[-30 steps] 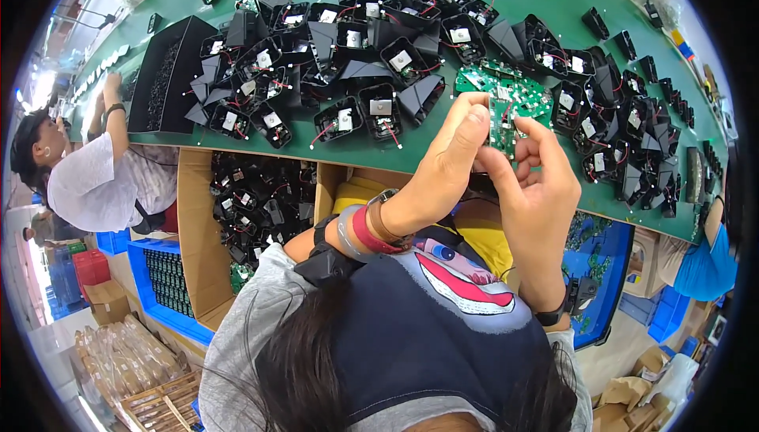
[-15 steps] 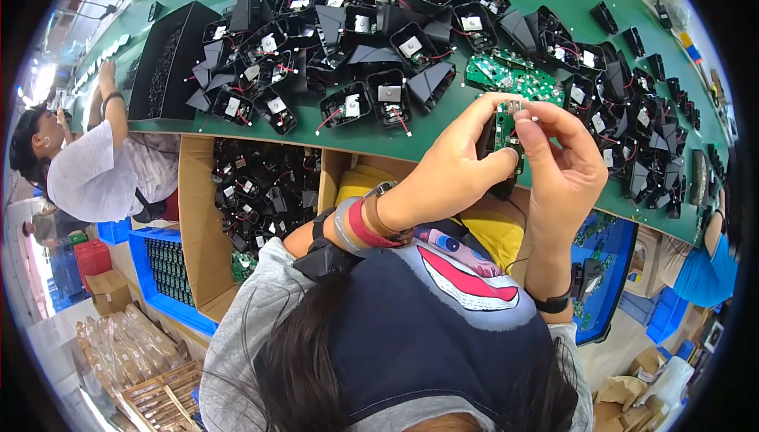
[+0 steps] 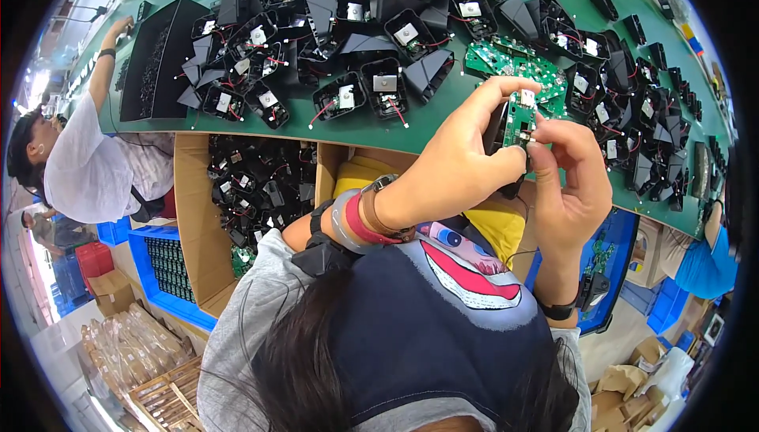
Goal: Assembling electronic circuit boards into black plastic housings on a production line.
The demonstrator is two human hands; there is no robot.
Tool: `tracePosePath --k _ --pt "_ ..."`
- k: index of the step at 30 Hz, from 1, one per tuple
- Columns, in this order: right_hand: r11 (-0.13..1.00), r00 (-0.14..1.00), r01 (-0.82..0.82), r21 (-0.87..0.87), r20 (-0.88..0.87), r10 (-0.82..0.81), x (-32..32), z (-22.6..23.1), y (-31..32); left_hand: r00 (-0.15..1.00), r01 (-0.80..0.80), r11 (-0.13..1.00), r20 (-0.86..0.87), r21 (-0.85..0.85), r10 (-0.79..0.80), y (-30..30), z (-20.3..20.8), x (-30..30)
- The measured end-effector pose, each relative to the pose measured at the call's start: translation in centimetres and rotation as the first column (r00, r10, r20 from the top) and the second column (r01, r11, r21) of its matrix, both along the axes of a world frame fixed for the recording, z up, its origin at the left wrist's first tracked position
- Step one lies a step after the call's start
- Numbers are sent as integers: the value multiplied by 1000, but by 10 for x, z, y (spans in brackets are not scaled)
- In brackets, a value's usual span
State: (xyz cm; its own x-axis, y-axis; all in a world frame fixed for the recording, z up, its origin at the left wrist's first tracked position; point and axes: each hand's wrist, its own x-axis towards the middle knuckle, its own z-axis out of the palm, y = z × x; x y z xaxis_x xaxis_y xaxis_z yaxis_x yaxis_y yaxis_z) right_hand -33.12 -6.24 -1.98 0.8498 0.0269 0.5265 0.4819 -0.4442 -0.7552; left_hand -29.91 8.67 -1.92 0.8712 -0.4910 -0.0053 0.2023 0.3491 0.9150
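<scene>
My left hand is closed around a black plastic housing, whose lower end shows beneath the fingers. A small green circuit board with a silver connector at its top end stands at the housing's face, under my left thumb. From the right, my right hand pinches with thumb and fingertips at the board's edge; what lies in the pinch is too small to make out. Just beyond my hands lies a pile of green circuit boards on the green table.
Many black housings with red wires spread over the table. A black bin of small dark parts stands at the left, near a co-worker. Below the edge are a cardboard box of housings and a blue tray. Another person is at far right.
My right fingertips have slid down from the board's top end to its side, uncovering the silver connector. The co-worker at left has stretched an arm farther across the table.
</scene>
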Motion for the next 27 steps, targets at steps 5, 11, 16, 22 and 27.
tracePosePath --k 5,11,16,22,27 --pt "991 997 6 133 -83 5 -3 3 2 997 -24 999 78 38 21 0 2 -3" --pt "992 993 46 -120 111 -33 1 4 1 965 -122 968 254 220 64 1 2 -4" --pt "973 969 29 -228 245 29 7 3 3 750 -439 834 648 334 136 -2 -7 -3" --pt "991 997 -20 -134 65 29 5 5 -1 850 -292 898 519 330 85 3 -5 -3" --pt "997 964 -33 70 -259 50 13 18 -6 851 -225 905 525 361 2 5 -3 -2"
